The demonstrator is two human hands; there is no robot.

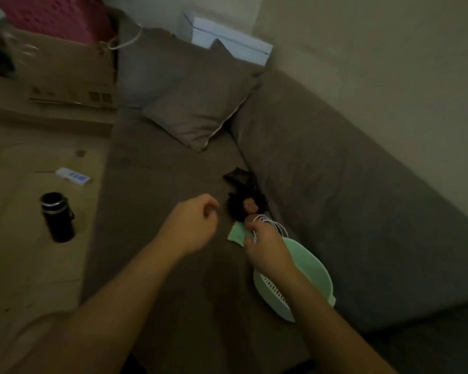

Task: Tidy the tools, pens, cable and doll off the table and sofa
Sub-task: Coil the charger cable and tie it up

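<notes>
From the head view, the step in hand looks like clearing the sofa [173,265]: the right hand [265,252] has its grip closed on a looped white cable [273,225], right beside the doll [247,209] lying near the backrest. A green basket [316,279] sits just near of it, under the right forearm. Next move probably calls for dropping the cable in, then taking the doll. The left hand [192,225] hovers loosely curled, holding nothing.
</notes>
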